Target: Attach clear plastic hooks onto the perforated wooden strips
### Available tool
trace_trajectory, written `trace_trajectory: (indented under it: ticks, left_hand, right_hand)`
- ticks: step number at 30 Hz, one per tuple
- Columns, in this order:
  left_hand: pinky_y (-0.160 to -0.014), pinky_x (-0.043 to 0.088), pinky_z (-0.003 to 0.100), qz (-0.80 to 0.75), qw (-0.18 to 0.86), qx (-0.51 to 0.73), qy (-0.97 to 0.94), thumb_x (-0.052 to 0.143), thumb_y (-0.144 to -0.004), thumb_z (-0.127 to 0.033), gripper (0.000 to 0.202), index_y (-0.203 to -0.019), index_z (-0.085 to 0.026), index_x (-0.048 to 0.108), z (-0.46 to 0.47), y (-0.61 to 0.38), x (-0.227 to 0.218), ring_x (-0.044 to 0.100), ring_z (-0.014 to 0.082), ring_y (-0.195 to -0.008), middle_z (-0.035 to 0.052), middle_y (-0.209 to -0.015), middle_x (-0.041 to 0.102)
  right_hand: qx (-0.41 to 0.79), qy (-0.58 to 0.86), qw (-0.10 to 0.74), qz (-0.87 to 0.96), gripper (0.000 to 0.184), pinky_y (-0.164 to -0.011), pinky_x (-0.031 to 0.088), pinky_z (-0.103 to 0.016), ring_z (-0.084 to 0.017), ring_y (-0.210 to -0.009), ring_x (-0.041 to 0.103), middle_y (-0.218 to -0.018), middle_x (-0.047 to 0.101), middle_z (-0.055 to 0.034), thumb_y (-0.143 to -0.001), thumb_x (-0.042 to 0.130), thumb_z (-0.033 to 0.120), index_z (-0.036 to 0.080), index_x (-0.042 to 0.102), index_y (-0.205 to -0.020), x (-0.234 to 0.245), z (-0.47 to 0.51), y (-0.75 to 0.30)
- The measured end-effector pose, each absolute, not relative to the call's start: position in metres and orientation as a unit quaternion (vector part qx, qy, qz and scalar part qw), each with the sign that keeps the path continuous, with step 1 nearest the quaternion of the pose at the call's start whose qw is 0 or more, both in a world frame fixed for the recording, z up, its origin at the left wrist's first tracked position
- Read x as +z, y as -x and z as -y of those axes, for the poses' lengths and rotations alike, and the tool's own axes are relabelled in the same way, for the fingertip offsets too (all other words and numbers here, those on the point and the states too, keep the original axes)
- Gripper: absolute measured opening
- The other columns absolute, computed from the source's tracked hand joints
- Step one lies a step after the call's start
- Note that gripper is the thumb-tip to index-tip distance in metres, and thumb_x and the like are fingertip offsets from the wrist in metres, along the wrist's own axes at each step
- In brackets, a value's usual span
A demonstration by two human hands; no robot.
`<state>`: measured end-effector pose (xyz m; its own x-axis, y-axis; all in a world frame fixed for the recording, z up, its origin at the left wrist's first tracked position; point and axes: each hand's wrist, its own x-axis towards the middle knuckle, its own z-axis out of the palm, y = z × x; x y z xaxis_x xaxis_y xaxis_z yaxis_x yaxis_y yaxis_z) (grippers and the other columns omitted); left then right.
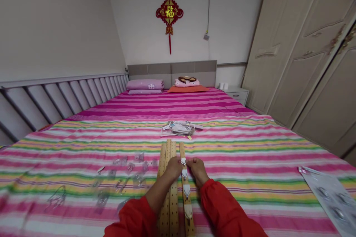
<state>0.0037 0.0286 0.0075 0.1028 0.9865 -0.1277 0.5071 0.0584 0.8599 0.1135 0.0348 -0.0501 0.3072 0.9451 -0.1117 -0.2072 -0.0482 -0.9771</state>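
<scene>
Several long wooden strips (168,177) with rows of holes lie lengthwise on the striped bedspread in front of me. The right-hand strip (182,152) carries small white hooks (186,190) along it. My left hand (174,167) and my right hand (197,168) meet at the topmost white hook (183,161), fingers curled and pinching it from both sides. Both arms wear red sleeves.
Several small clear plastic hooks (130,170) are scattered on the bedspread to the left. A pile of clear packaging (180,128) lies beyond the strips. A printed sheet (329,192) rests at the right edge. Pillows (145,84), a headboard and a wardrobe (311,63) stand farther off.
</scene>
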Motion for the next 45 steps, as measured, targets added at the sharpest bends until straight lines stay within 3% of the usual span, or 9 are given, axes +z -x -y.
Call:
trace_trajectory:
  ticks: [11, 16, 20, 25, 30, 33, 37, 41, 45]
  left_hand:
    - [-0.060, 0.041, 0.025, -0.621, 0.362, 0.252, -0.648, 0.051, -0.068, -0.005, 0.017, -0.065, -0.012, 0.067, -0.029, -0.006, 0.008, 0.059, 0.0171, -0.066, 0.0071, -0.067, 0.068]
    - [-0.061, 0.042, 0.024, -0.604, 0.368, 0.257, -0.658, 0.051, -0.067, -0.005, 0.019, -0.063, -0.012, 0.068, -0.027, -0.004, 0.013, 0.059, 0.0170, -0.067, 0.0043, -0.063, 0.067]
    - [-0.069, 0.046, 0.025, -0.581, 0.378, 0.286, -0.662, 0.048, -0.068, -0.009, 0.025, -0.072, -0.014, 0.072, -0.013, 0.010, 0.024, 0.062, 0.0186, -0.075, 0.0031, -0.074, 0.072]
    - [-0.077, 0.048, 0.028, -0.584, 0.376, 0.339, -0.635, 0.052, -0.070, -0.019, 0.032, -0.095, -0.013, 0.070, 0.005, 0.077, 0.037, 0.064, 0.0204, -0.088, 0.0077, -0.097, 0.072]
    - [-0.068, 0.048, 0.027, -0.671, 0.278, 0.409, -0.552, 0.059, -0.064, -0.027, 0.022, -0.080, -0.016, 0.069, 0.008, 0.200, 0.050, 0.063, 0.0183, -0.075, 0.0045, -0.078, 0.072]
    - [-0.062, 0.043, 0.026, -0.736, 0.208, 0.405, -0.501, 0.056, -0.065, -0.029, 0.013, -0.066, -0.017, 0.062, 0.011, 0.264, 0.049, 0.060, 0.0177, -0.068, 0.0008, -0.061, 0.064]
    - [-0.053, 0.033, 0.026, -0.813, 0.151, 0.336, -0.451, 0.060, -0.066, -0.035, 0.032, -0.044, -0.021, 0.042, 0.016, 0.309, 0.035, 0.053, 0.0181, -0.054, -0.0026, -0.040, 0.045]
    - [-0.052, 0.033, 0.028, -0.851, 0.144, 0.248, -0.440, 0.066, -0.063, -0.045, 0.039, -0.042, -0.020, 0.044, 0.008, 0.321, 0.019, 0.055, 0.0208, -0.053, 0.0012, -0.041, 0.050]
    - [-0.054, 0.035, 0.028, -0.866, 0.138, 0.195, -0.440, 0.067, -0.063, -0.038, 0.034, -0.042, -0.019, 0.048, -0.006, 0.322, 0.013, 0.061, 0.0247, -0.062, 0.0073, -0.050, 0.059]
  right_hand:
    - [0.476, 0.546, 0.597, 0.344, 0.020, -0.043, 0.033, -0.023, -0.010, -0.043, 0.042, -0.042, 0.050, 0.0056, -0.051, 0.067, 0.030, 0.020, 0.050, -0.050, -0.054, -0.035, -0.113]
    - [0.490, 0.546, 0.586, 0.345, 0.024, -0.039, 0.029, -0.023, -0.009, -0.039, 0.039, -0.038, 0.046, 0.0065, -0.051, 0.068, 0.032, 0.020, 0.048, -0.048, -0.046, -0.031, -0.113]
    - [0.520, 0.540, 0.563, 0.348, 0.030, -0.035, 0.015, -0.022, -0.007, -0.031, 0.027, -0.030, 0.035, 0.0086, -0.059, 0.065, 0.043, 0.020, 0.050, -0.049, -0.031, -0.017, -0.119]
    - [0.538, 0.527, 0.558, 0.350, 0.036, -0.036, 0.013, -0.021, -0.005, -0.033, 0.025, -0.034, 0.035, 0.0088, -0.060, 0.068, 0.050, 0.017, 0.055, -0.055, -0.021, 0.014, -0.133]
    - [0.535, 0.533, 0.560, 0.340, 0.044, -0.038, 0.015, -0.020, -0.005, -0.036, 0.026, -0.035, 0.034, 0.0093, -0.055, 0.074, 0.056, 0.015, 0.060, -0.060, -0.030, 0.045, -0.143]
    - [0.533, 0.520, 0.574, 0.342, 0.048, -0.039, 0.019, -0.020, -0.006, -0.038, 0.029, -0.038, 0.038, 0.0083, -0.054, 0.074, 0.059, 0.014, 0.062, -0.065, -0.037, 0.050, -0.145]
    - [0.521, 0.524, 0.568, 0.363, 0.049, -0.040, 0.020, -0.021, -0.007, -0.039, 0.031, -0.039, 0.041, 0.0066, -0.055, 0.073, 0.061, 0.015, 0.061, -0.065, -0.043, 0.049, -0.144]
    - [0.511, 0.534, 0.560, 0.375, 0.049, -0.039, 0.018, -0.021, -0.007, -0.038, 0.029, -0.038, 0.040, 0.0068, -0.055, 0.072, 0.062, 0.015, 0.062, -0.064, -0.044, 0.049, -0.141]
    - [0.512, 0.533, 0.563, 0.370, 0.049, -0.040, 0.018, -0.021, -0.007, -0.038, 0.030, -0.038, 0.040, 0.0069, -0.054, 0.073, 0.062, 0.015, 0.063, -0.065, -0.042, 0.049, -0.141]
